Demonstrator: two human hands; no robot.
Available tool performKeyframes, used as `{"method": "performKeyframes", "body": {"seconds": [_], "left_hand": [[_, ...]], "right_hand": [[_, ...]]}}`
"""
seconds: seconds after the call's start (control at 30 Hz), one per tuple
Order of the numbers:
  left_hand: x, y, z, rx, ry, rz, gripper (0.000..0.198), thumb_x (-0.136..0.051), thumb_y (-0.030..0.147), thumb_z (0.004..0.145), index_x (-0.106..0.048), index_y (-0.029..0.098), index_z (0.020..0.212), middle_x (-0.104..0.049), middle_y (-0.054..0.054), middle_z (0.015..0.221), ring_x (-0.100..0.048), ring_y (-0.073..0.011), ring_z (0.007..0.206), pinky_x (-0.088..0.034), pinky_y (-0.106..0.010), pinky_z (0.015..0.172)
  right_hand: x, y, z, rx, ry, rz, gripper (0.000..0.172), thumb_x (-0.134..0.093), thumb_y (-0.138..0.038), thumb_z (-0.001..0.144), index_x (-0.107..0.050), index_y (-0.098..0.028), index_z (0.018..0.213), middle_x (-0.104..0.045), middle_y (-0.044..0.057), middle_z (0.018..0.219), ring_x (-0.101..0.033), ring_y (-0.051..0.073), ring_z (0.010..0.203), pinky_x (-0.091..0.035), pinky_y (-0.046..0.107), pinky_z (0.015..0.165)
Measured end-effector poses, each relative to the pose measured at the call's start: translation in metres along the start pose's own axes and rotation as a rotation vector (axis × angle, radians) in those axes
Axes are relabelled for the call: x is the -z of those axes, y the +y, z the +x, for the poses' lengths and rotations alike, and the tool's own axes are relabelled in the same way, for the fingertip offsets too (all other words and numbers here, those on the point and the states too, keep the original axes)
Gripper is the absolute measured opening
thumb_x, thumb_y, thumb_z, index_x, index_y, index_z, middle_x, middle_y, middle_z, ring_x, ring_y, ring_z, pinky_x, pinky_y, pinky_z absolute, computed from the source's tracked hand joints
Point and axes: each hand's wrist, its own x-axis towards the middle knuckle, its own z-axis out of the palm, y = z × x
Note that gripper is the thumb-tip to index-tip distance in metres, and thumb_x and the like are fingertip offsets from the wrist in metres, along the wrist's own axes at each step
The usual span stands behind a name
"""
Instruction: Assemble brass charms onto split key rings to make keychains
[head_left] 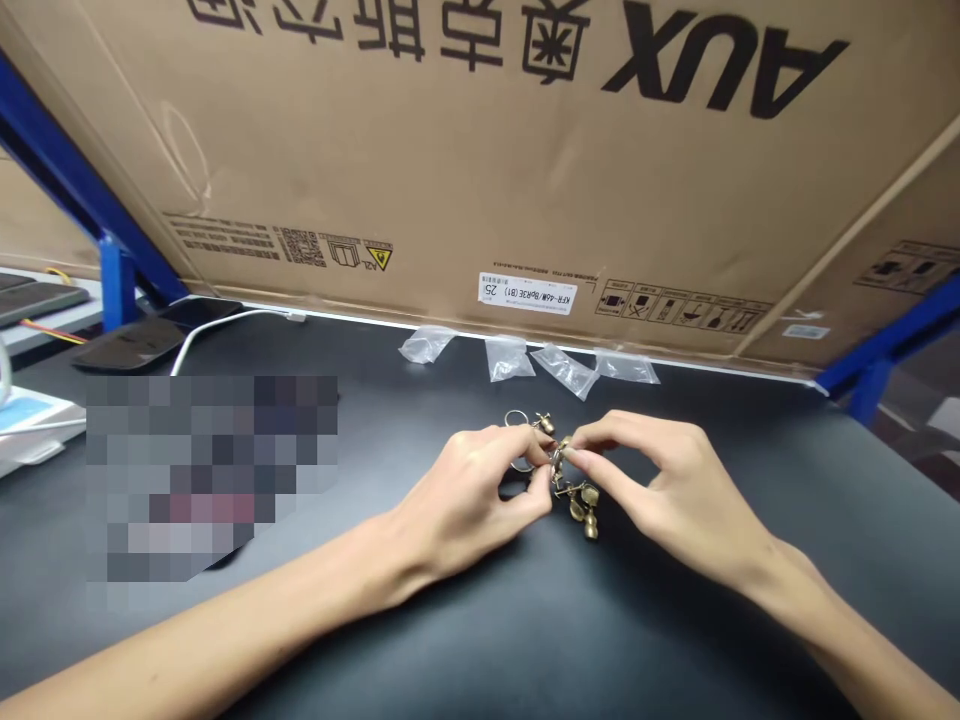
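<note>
Charms [590,497] sit pinched in left hand [476,490] and right hand [679,490].

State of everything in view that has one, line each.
Left hand: pinched on small metal parts.
Right hand: pinched at the same parts.
Metal ring: partly hidden behind the left hand.
Brass-coloured charms: lying in a cluster below the fingertips.
Four clear plastic bags: wrinkled, in a row by the carton.
Carton: print upside down.
White cable: curved, plug end beside the carton.
</note>
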Motion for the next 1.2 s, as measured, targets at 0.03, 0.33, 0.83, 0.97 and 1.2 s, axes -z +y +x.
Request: {"method": "performKeyframes", "body": {"seconds": [0.03,0.33,0.83,0.97,1.2], "left_hand": [[0.0,0.0,0.0,0.002,0.002,0.002,0.007,-0.058,0.013,0.084,-0.058,0.019,0.082,-0.074,-0.001,0.087,-0.07,-0.0149,0.079,-0.054,-0.027,0.077],[0.0,0.0,-0.001,0.041,-0.032,-0.013,0.007,-0.056,0.013,0.086,-0.057,0.019,0.082,-0.071,0.001,0.082,-0.068,-0.0137,0.077,-0.053,-0.026,0.077],[0.002,0.002,0.0,0.032,0.056,-0.027,0.008,-0.056,0.014,0.087,-0.056,0.019,0.081,-0.075,-0.002,0.096,-0.071,-0.015,0.086,-0.053,-0.027,0.08],[0.001,0.0,-0.001,0.026,0.037,-0.008,0.008,-0.057,0.013,0.085,-0.055,0.02,0.081,-0.075,-0.001,0.09,-0.071,-0.016,0.088,-0.054,-0.028,0.081],[0.001,0.001,-0.001,0.005,0.0,0.046,0.006,-0.058,0.015,0.085,-0.058,0.02,0.083,-0.074,-0.002,0.092,-0.07,-0.0172,0.085,-0.054,-0.03,0.08]], "right_hand": [[0.0,0.0,0.0,0.002,0.007,-0.003,0.007,-0.062,-0.025,0.092,-0.069,-0.024,0.091,-0.073,-0.001,0.089,-0.068,0.015,0.079,-0.052,0.026,0.074],[-0.005,0.002,0.0,0.072,0.046,0.001,0.008,-0.061,-0.021,0.093,-0.069,-0.023,0.092,-0.074,-0.001,0.091,-0.068,0.014,0.08,-0.053,0.024,0.073],[0.001,0.014,0.0,0.12,-0.088,-0.289,0.012,-0.056,-0.023,0.096,-0.068,-0.023,0.096,-0.073,0.001,0.092,-0.067,0.017,0.079,-0.051,0.031,0.074],[0.003,0.013,-0.001,0.08,-0.084,-0.349,0.011,-0.056,-0.023,0.096,-0.067,-0.023,0.096,-0.072,0.0,0.092,-0.067,0.018,0.079,-0.05,0.033,0.075],[0.001,-0.001,-0.002,0.048,-0.035,-0.15,0.009,-0.058,-0.022,0.094,-0.067,-0.024,0.095,-0.073,-0.001,0.093,-0.068,0.017,0.083,-0.051,0.028,0.077]]}}
